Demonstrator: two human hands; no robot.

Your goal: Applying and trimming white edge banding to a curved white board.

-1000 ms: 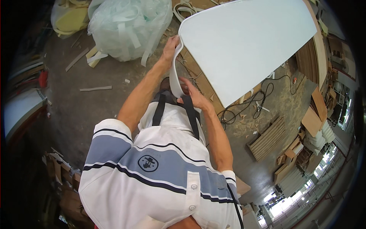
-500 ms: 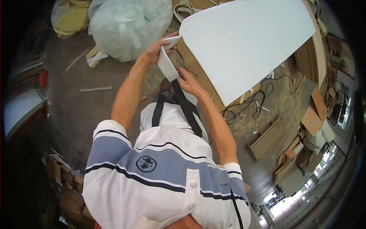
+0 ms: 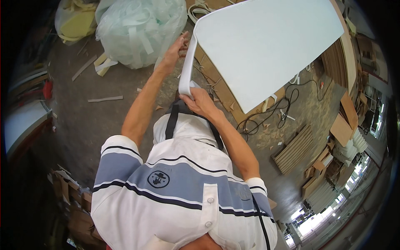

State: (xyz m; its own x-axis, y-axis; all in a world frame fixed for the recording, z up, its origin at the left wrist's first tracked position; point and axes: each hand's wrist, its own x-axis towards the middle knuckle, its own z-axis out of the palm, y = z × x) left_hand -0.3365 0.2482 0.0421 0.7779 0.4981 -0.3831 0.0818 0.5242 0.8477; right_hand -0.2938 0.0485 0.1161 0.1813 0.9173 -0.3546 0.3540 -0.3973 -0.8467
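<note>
A large white panel (image 3: 266, 50) with a rounded far-left corner lies ahead of me. From that corner a white flexible strip (image 3: 188, 66) runs toward me along the panel's left side, standing away from its near-left edge. The loose end of the strip is pinched in my right hand (image 3: 201, 101), just in front of my waist. On the outer side of the strip, my left hand (image 3: 174, 54) has its fingers stretched up toward the corner. It grips nothing, and whether its fingertips touch the strip I cannot tell.
Brown cardboard (image 3: 233, 106) lies under the panel. A black cable (image 3: 271, 114) coils on the floor at right, near a stack of slats (image 3: 293, 149). Beyond my left hand sits a clear plastic bag (image 3: 139, 33) of pale scraps. Offcuts (image 3: 104, 64) litter the floor at left.
The strip, folded in a loop between both hands before, is now drawn out straighter. My left hand has let go of it and opened. My right hand has moved down and slightly left with the end.
</note>
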